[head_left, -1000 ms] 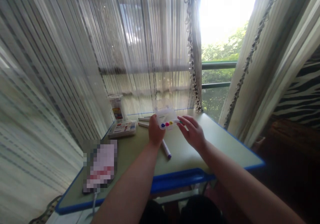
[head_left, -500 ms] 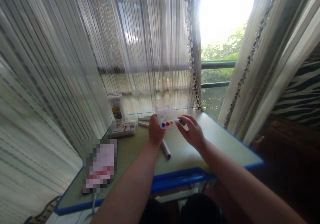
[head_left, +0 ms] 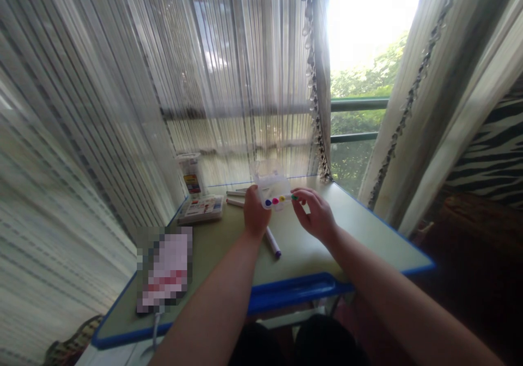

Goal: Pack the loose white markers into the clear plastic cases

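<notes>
My left hand is closed round the left side of a clear plastic marker case, held tilted above the table with its lid up. Blue, pink and yellow marker ends show in a row along the case's near edge. At the right end of that row, my right hand pinches a green-ended marker between thumb and fingers. Below the left hand, a purple-ended marker lies on the table. More white markers lie behind the left hand, partly hidden by it.
On the left of the blue-edged table lies a flat box, with a clear upright container behind it. Nearer me is a blurred-out pinkish object with a cable. Sheer curtains hang along the table's far side.
The right hand's fingers have shifted slightly around the green-ended marker at the case's right end. The left hand keeps the case almost in the same place.
</notes>
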Demonstrator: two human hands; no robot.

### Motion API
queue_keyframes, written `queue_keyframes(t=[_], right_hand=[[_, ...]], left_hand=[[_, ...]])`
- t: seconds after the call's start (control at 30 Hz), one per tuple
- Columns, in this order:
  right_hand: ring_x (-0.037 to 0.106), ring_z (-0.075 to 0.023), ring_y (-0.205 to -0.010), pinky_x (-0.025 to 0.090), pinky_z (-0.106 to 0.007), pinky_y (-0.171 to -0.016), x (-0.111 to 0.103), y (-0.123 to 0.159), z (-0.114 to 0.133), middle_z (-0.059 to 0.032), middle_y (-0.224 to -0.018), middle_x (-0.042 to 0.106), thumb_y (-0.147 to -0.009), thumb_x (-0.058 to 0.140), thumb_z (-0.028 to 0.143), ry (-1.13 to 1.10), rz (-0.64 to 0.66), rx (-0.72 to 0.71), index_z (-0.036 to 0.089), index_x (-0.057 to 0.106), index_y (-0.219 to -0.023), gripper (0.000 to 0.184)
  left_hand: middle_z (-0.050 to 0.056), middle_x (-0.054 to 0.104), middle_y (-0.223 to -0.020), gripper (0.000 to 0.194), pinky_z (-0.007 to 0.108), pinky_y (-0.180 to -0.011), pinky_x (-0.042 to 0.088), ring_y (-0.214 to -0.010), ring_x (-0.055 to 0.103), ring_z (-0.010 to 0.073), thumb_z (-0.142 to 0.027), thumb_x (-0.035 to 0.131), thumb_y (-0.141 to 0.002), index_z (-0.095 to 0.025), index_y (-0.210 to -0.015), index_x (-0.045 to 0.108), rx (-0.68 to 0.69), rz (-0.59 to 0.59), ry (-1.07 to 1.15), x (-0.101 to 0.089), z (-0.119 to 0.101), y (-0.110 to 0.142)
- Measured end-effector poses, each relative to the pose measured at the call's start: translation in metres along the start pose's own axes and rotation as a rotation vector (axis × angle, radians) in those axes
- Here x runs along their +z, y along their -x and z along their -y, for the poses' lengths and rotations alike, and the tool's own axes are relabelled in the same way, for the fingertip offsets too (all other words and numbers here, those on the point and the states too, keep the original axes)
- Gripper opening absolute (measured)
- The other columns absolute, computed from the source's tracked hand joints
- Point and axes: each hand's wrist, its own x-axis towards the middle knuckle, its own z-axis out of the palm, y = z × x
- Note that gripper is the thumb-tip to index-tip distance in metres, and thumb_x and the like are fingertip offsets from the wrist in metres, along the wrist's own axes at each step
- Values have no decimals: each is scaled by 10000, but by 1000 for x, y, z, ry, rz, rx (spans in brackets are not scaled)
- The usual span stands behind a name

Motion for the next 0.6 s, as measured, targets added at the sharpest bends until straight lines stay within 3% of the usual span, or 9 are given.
queue_keyframes(t=[0.27,0.5,0.6], right_hand=[[620,-205,-937,548,-357,-775,-2,-2,-2,-104,-1038,620,-837,533,128,56,74,-34,214,577,-1050,234],[605,-204,-936,534,-351,-762,-1,1,-5,-104,-1064,586,-830,527,143,62,101,-33,222,565,-1104,287],[585,-171,-797,509,-304,-652,1,3,-8,-108,-1022,576,-823,531,169,38,47,56,191,516,-1073,251]], left_hand=[[132,614,-1014,355,417,-828,519,-988,609,292,-214,639,-697,-157,-1017,496,-22,7,5,-1,1,0],[121,619,-993,315,433,-816,515,-965,609,298,-226,619,-707,-177,-992,496,-39,-3,37,-1,-1,-1],[102,621,-966,292,427,-796,517,-934,613,287,-220,605,-711,-197,-979,490,-69,-15,68,0,-1,-1]])
